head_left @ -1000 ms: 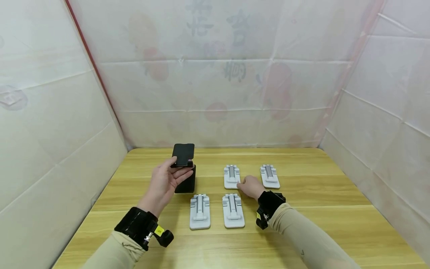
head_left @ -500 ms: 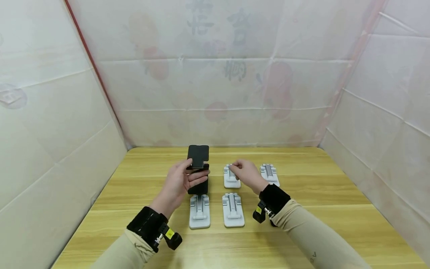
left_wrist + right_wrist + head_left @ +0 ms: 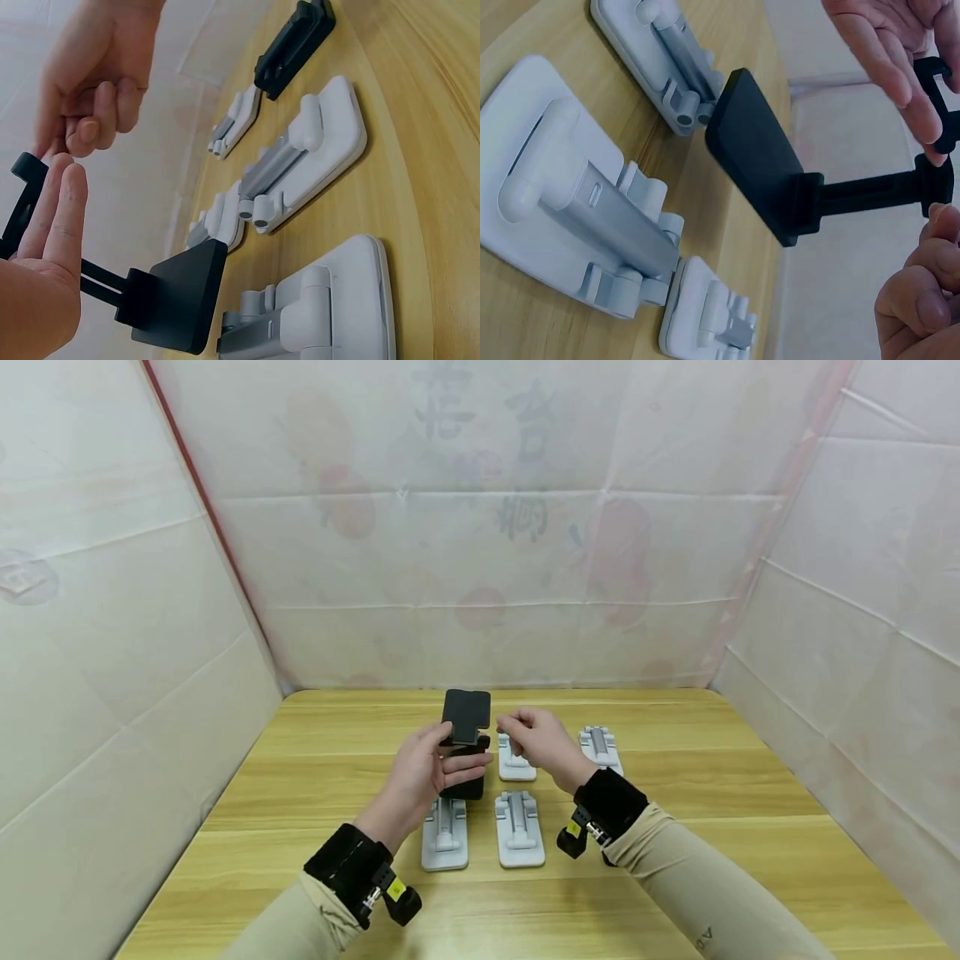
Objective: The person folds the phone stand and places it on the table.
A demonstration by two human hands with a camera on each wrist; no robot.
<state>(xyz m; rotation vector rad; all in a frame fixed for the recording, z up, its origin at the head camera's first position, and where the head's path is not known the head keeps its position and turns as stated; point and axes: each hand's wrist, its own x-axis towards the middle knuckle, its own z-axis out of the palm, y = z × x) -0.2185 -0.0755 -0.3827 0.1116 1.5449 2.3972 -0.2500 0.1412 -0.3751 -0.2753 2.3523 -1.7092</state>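
Observation:
My left hand (image 3: 414,772) holds up a black phone stand (image 3: 467,714), unfolded, its thumb on the cradle plate and its other fingers stretched underneath. In the right wrist view the stand's base plate (image 3: 754,154) hangs at a slant over the table, joined to the hinge by a slotted arm (image 3: 870,196). My right hand (image 3: 546,745) hovers just right of the stand with curled fingers; in the right wrist view its fingertips (image 3: 939,214) come right at the stand's hinge. A folded white phone stand (image 3: 517,767) lies partly hidden beneath this hand.
More folded white phone stands lie on the wooden table (image 3: 315,793): a front-left one (image 3: 444,847), a front-middle one (image 3: 520,835) and a back-right one (image 3: 600,747). The left wrist view shows a folded black stand (image 3: 294,49). Pale sheeting (image 3: 480,560) walls the back and sides.
My left hand has carried the black phone stand rightward, over the front-left white stand. My right hand has risen from beside the back white stand and moved slightly left, nearer the black one.

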